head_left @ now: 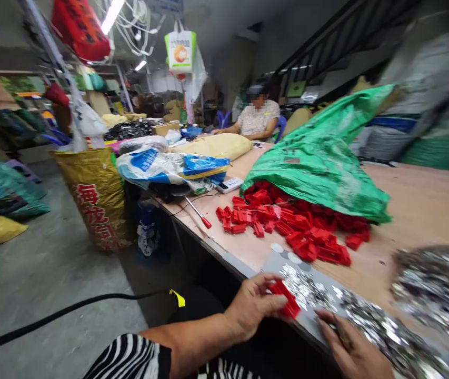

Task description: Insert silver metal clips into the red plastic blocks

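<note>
My left hand [253, 305] grips a red plastic part [288, 301] with hollow compartments, held over the table's front edge between thumb and fingers. Lower right, my right hand [356, 345] has its thumb and fingers drawn together above the edge; whatever they hold is too small to make out. Small shiny metal pieces [307, 288] lie on a grey sheet [273, 260] just beyond both hands. More metal pieces [386, 329] spread to the right of my right hand. A pile of similar red plastic parts [287, 221] spills from a green woven sack [319, 163].
A blurred heap of metal pieces [433, 289] lies at far right. A screwdriver-like tool with a red handle [206, 222] rests near the left edge. Bags [169, 166] cover the table farther left. Another person [259, 117] sits across. A gold sack [96, 200] stands on the floor.
</note>
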A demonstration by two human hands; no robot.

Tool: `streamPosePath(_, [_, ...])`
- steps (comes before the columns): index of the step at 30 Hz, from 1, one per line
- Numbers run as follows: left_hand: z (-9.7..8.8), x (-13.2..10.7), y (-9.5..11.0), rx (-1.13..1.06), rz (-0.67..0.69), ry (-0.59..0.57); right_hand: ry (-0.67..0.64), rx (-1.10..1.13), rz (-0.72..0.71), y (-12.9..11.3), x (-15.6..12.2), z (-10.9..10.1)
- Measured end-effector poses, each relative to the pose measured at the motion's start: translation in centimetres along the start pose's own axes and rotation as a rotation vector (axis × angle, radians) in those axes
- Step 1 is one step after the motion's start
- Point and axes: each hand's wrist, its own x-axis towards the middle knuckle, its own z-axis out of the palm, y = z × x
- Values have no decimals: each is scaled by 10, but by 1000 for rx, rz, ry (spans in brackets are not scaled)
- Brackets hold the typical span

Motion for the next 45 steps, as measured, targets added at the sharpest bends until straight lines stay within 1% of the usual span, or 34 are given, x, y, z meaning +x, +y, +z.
streamPosePath(2, [1, -1, 13, 19, 25, -11, 6, 35, 32, -20, -1, -6])
streamPosePath(3, [2, -1, 18, 25, 22, -18, 30, 59, 38, -30, -2, -9])
streamPosePath(6, [4, -2, 26, 24, -8, -44, 54, 125, 24, -55, -5, -16])
streamPosePath(11, [6, -4, 25, 44, -33, -88, 56, 129, 5, -86, -8, -25])
streamPosePath(16, [5, -1, 24, 139, -33, -140, 33, 110, -82, -105, -5, -26])
streamPosePath(20, [3, 0, 22, 187, -32, -198, 15, 107, -168, -108, -3, -22])
streamPosePath(23, [2, 1, 21, 197, -41, -237, -11, 122, -192, -106, -3, -21])
streamPosePath(30, [-1, 6, 21, 198, -89, -240, -123, 215, -197, -99, -5, -24])
streamPosePath(35, [-2, 5, 20, 301, -120, -260, -256, 269, -129, -92, -8, -25])
streamPosePath(37, [-2, 5, 19, 340, -130, -275, -284, 291, -90, -89, -9, -24])
streamPosePath(42, [-7, 8, 15, 386, -116, -303, -280, 257, 47, -85, -15, -24])
streamPosePath(45, [-11, 10, 12, 400, -100, -317, -252, 212, 98, -81, -18, -26])
